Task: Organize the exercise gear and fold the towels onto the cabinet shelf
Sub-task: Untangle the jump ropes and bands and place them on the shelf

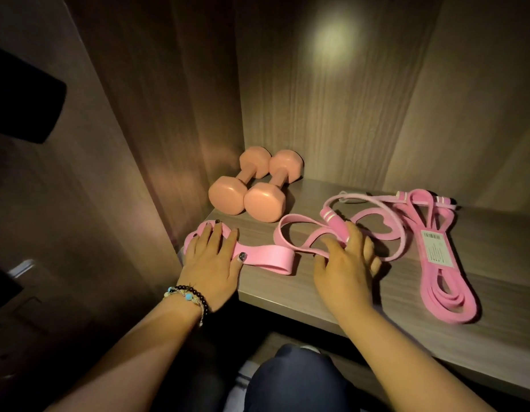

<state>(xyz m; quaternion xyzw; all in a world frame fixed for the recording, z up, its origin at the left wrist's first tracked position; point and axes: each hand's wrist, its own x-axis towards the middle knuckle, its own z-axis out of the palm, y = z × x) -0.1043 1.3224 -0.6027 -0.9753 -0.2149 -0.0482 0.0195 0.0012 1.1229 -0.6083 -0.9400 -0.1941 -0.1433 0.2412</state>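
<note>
My left hand lies flat, fingers straight, pressing one end of the loose pink resistance band onto the shelf near its front left corner. My right hand has its fingers curled over the band's tangled loops and the nearest jump-rope handle; I cannot tell which of the two it actually grasps. I judge the step in hand to be sorting the exercise gear: the band is being separated from the jump rope and flattened. The next move calls for lifting the band's loops free of the cord without dragging the handle along, then folding the band. The two dumbbells already sit side by side, touching, in the rear left corner. A bundled band with a label lies toward the right end of the shelf. No towels are in view. The right fingertips are hidden under the hand, the rope's far handles overlap the bundle, and the surroundings are dark.
</note>
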